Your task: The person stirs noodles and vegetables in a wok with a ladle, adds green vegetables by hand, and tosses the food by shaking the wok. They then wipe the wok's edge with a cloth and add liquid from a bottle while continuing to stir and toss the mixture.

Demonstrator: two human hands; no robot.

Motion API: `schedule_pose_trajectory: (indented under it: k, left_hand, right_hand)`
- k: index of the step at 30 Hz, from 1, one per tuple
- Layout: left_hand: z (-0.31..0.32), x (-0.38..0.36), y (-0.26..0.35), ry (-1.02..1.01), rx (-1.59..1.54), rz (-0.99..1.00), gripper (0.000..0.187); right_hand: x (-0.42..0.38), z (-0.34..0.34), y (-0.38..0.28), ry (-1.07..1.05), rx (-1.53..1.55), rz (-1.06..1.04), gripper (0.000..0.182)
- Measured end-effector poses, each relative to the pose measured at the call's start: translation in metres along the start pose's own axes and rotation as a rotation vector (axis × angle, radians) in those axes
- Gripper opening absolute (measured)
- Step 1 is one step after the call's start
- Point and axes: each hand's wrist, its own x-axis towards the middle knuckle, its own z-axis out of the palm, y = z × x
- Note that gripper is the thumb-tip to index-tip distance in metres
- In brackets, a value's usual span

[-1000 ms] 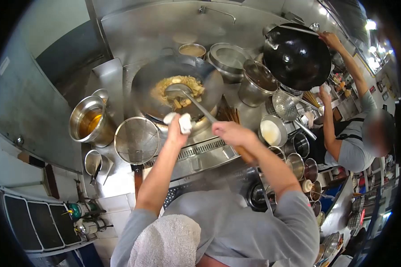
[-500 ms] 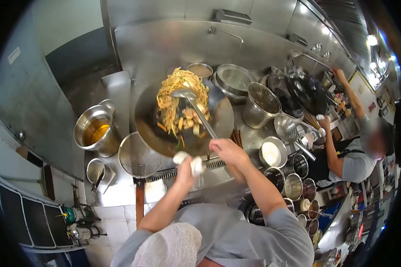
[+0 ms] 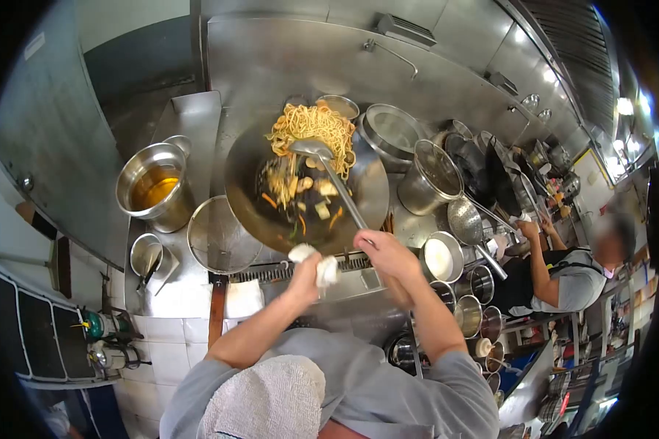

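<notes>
The wok (image 3: 377, 194) holds a heap of noodles (image 3: 322, 121) at its far side, with vegetable pieces lower down in it. My right hand (image 3: 389, 256) is closed around the handle of a metal ladle (image 3: 344, 189), whose head rests against the noodles. At the wok's near edge, my left hand (image 3: 304, 284) grips a folded white cloth (image 3: 328, 272). Whether the wok's handle lies under that cloth is hidden.
Left of the wok stand a pot of yellow liquid (image 3: 172, 208) and a round strainer (image 3: 223, 230). To the right are a tall pot (image 3: 425, 194), a perforated skimmer (image 3: 465, 221) and a bowl of white contents (image 3: 454, 256). A co-worker (image 3: 567, 282) works another wok at far right.
The noodles have shifted up and together toward the wok's far side. My ladle has moved slightly right in the view. The co-worker's raised arm and wok have come down.
</notes>
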Motion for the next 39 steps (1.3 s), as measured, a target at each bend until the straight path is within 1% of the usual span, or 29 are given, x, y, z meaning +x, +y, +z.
schedule_pose_trajectory:
  k: [2,4,5,7,8,9,10,12,14,15,16,17,18,19,20,22,23,25,26,27,30,32,33,34,35,36,39]
  left_hand:
    - [0.015,-0.011,0.012,0.058,-0.067,0.035,0.015]
    - [0.018,0.030,0.041,0.075,-0.085,0.010,0.015]
    - [0.016,0.051,0.054,0.037,-0.055,0.020,0.015]
    - [0.013,0.079,0.073,-0.014,-0.018,0.023,0.015]
    - [0.011,0.086,0.074,-0.021,-0.015,0.011,0.015]
    - [0.011,0.086,0.061,0.036,-0.030,0.054,0.015]
    - [-0.001,0.082,0.046,0.045,-0.010,0.035,0.016]
    - [-0.015,0.045,0.010,-0.002,0.001,0.028,0.018]
    - [-0.012,0.010,0.001,-0.050,0.008,-0.004,0.018]
    - [-0.005,0.006,0.004,0.026,-0.018,-0.004,0.017]
    - [0.007,0.013,0.017,0.027,-0.090,0.004,0.017]
    - [0.011,0.034,0.030,0.044,-0.073,0.012,0.018]
    - [0.011,0.058,0.041,0.060,-0.052,0.023,0.019]
    - [0.005,0.075,0.052,0.043,-0.026,0.011,0.020]
    - [0.002,0.088,0.064,0.019,0.001,0.000,0.021]
    - [0.005,0.102,0.077,0.058,0.029,0.004,0.022]
    - [0.001,0.108,0.079,0.031,0.043,-0.021,0.024]
    - [-0.012,0.117,0.074,-0.036,0.049,0.009,0.024]
    - [-0.015,0.118,0.070,-0.070,0.052,0.020,0.025]
    - [-0.008,0.111,0.070,0.004,0.024,0.021,0.024]
    - [-0.003,0.066,0.061,-0.136,0.051,0.065,0.028]
    - [0.009,0.012,0.051,-0.026,0.062,0.049,0.036]
    - [-0.003,0.000,0.043,-0.035,0.108,0.007,0.040]
    - [-0.016,-0.013,0.035,-0.039,0.149,-0.042,0.044]
    - [-0.029,-0.020,0.027,-0.126,0.139,-0.054,0.046]
    - [-0.034,-0.030,0.022,-0.082,0.128,-0.056,0.046]
    - [-0.043,-0.053,0.015,0.028,0.084,-0.041,0.048]
  right_hand:
    - [-0.018,-0.015,0.014,0.002,-0.017,-0.121,0.017]
    - [-0.033,-0.051,-0.047,-0.278,0.146,0.470,0.019]
    - [-0.033,-0.053,-0.040,-0.314,0.191,0.451,0.019]
    - [-0.013,-0.036,-0.020,-0.267,0.076,0.323,0.019]
    - [-0.004,-0.027,-0.013,-0.241,0.023,0.265,0.018]
    - [0.003,-0.019,-0.014,-0.195,-0.004,0.260,0.018]
    - [0.013,-0.012,-0.016,-0.150,-0.036,0.253,0.018]
    - [0.014,-0.015,-0.018,-0.079,-0.049,0.217,0.017]
    - [-0.005,-0.024,-0.020,-0.032,-0.009,0.169,0.017]
    - [-0.017,-0.035,-0.009,-0.036,-0.010,0.076,0.016]
    - [-0.031,-0.049,-0.010,-0.075,0.001,0.130,0.016]
    - [-0.046,-0.067,-0.020,-0.116,0.017,0.181,0.016]
    - [-0.059,-0.088,-0.035,-0.228,0.109,0.378,0.017]
    - [-0.071,-0.103,-0.035,-0.288,0.149,0.472,0.017]
    - [-0.082,-0.112,-0.026,-0.305,0.144,0.409,0.018]
    - [-0.090,-0.132,-0.033,-0.418,0.114,0.521,0.017]
    - [-0.086,-0.126,-0.016,-0.385,0.036,0.335,0.016]
    - [-0.066,-0.096,0.041,-0.298,-0.122,-0.037,0.015]
    - [-0.045,-0.082,0.054,-0.282,-0.025,0.011,0.013]
    - [-0.024,-0.069,0.064,-0.267,0.070,0.059,0.012]
    - [0.001,-0.054,0.097,-0.173,0.685,0.286,0.009]
    - [0.010,-0.049,0.099,-0.042,0.726,0.258,0.008]
    - [0.013,-0.042,0.100,0.025,0.752,0.253,0.007]
    - [0.023,-0.035,0.100,0.059,0.705,0.269,0.007]
    - [0.043,-0.027,0.097,0.092,0.658,0.288,0.006]
    - [0.057,-0.018,0.095,0.128,0.610,0.305,0.006]
    - [0.077,0.019,0.091,0.086,0.686,0.262,0.006]
